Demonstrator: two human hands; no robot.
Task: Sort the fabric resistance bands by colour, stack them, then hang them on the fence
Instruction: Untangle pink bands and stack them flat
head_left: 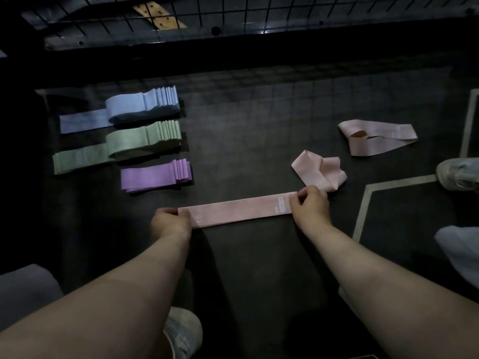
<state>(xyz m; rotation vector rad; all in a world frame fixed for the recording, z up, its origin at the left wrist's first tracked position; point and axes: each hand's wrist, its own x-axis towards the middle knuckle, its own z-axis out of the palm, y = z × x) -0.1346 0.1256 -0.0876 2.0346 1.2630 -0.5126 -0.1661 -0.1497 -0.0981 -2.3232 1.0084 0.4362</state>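
Holding a pink band (241, 209) flat on the dark floor (259, 112), a person grips one end in each hand. The left hand (169, 221) curls its fingers over the left end. The right hand (309, 206) pinches the right end between thumb and fingertips. The band's long axis runs left to right, with its right end slightly farther from the person.

A blue stack (145, 103), green stack (140, 138) and purple stack (155, 176) lie in a column to the far left, nearer the left hand, with bare floor between. A crumpled band (320, 173), also pink, lies just beyond the right hand, and a looped band (375, 137), pink too, sits farther right. The fence (259, 11) stands beyond everything. Nothing seems to block a move either way.
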